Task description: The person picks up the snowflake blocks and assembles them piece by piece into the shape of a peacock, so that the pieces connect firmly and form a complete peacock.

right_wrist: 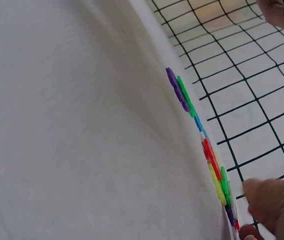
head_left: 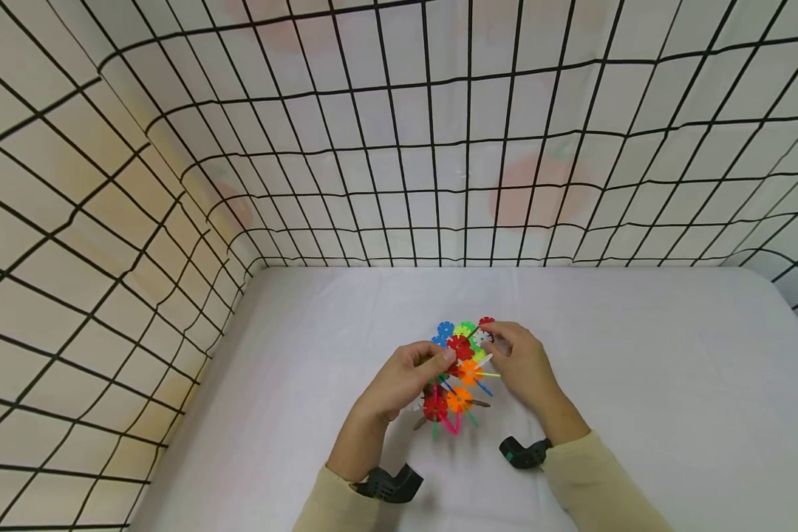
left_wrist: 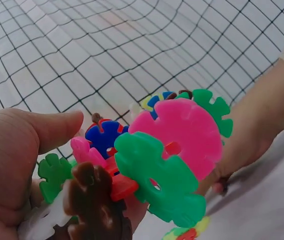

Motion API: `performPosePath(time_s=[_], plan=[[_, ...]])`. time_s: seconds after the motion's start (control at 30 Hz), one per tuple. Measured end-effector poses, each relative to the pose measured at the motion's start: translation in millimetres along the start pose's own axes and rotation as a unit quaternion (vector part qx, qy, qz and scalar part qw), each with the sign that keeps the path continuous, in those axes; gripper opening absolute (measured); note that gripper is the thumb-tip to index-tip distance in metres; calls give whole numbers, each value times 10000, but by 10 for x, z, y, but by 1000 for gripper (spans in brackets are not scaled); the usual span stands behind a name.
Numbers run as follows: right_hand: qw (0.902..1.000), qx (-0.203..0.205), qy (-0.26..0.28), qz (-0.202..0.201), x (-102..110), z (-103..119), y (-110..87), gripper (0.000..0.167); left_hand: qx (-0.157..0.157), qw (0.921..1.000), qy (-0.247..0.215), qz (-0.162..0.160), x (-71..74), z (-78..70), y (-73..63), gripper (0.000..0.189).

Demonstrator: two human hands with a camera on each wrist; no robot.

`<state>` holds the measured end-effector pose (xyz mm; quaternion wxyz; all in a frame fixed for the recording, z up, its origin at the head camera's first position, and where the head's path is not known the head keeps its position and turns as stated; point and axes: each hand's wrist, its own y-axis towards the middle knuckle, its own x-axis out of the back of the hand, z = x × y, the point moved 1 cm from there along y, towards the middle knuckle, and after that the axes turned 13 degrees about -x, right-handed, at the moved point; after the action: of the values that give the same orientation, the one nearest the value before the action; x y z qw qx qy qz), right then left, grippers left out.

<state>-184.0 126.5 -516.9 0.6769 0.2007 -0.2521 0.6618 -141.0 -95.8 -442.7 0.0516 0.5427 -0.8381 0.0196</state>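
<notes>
My left hand grips a cluster of interlocking plastic snowflake discs with thumb and fingers. Red and orange discs face up in the head view, with others edge-on around them. In the left wrist view, a pink disc, a green disc and a brown disc show beside the left thumb. My right hand is at the cluster's upper right, its thumb and forefinger pinching a dark brown disc seen edge-on. Its fingertips partly hide that disc.
Several loose discs, among them a blue disc, lie just behind the cluster. The right wrist view shows a row of them edge-on, with a purple disc at one end. A white cloth covers the table. Black grid netting stands behind.
</notes>
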Motion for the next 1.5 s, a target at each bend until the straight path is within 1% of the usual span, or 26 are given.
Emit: performPosePath(time_s=[0.13,0.23,0.4,0.53,0.6,0.7,0.73,0.8,0.87,0.97,1.03,1.1,1.17,1.2,1.27,1.33,1.4,1.5], plan=[[9981,155,-588,134,-54,-24,7,41,-22,10000,-52,-44,-32,10,9,35],[9960,168,-857,175,-68,-33,0,40,-21,10000,-2,-32,-46,15,15,36],[9968,255,-753,96,-58,-34,-16,34,-55,10000,51,-26,-55,26,25,37],[9976,357,-576,-120,-31,-19,-34,25,-112,9999,32,-98,-54,28,29,39],[9984,396,-283,-280,-12,-9,-41,22,-134,9998,14,-121,-53,33,31,39],[9963,560,551,-343,26,16,-49,18,-103,9997,-60,-197,-52,43,38,38],[9934,663,889,-306,38,23,-49,17,-85,9997,-71,-238,-52,46,38,38],[9841,891,1532,-122,67,51,-56,16,-44,9994,-100,-330,-51,49,39,38],[9736,1096,2003,70,94,80,-67,16,-3,9991,-53,-419,-50,51,38,38],[9611,1268,2436,306,128,122,-88,15,15,9988,59,-490,-51,58,41,39],[9561,1386,2552,382,142,130,-97,14,29,9987,136,-494,-55,66,44,39],[9499,1597,2655,414,152,133,-104,16,41,9986,179,-494,-62,75,48,39],[9448,1831,2680,441,165,129,-101,17,49,9986,198,-494,-68,77,46,38],[9438,1974,2625,379,171,126,-97,19,51,9986,199,-496,-72,77,46,38],[9434,2212,2458,270,192,130,-90,22,75,9984,239,-515,-78,73,46,35],[9449,2413,2205,152,222,146,-87,23,98,9980,316,-530,-85,67,46,34],[9450,2631,1940,-58,251,174,-91,25,110,9977,401,-538,-90,67,48,34],[9405,2907,1744,-237,295,229,-107,23,74,9975,463,-522,-92,67,48,35]])
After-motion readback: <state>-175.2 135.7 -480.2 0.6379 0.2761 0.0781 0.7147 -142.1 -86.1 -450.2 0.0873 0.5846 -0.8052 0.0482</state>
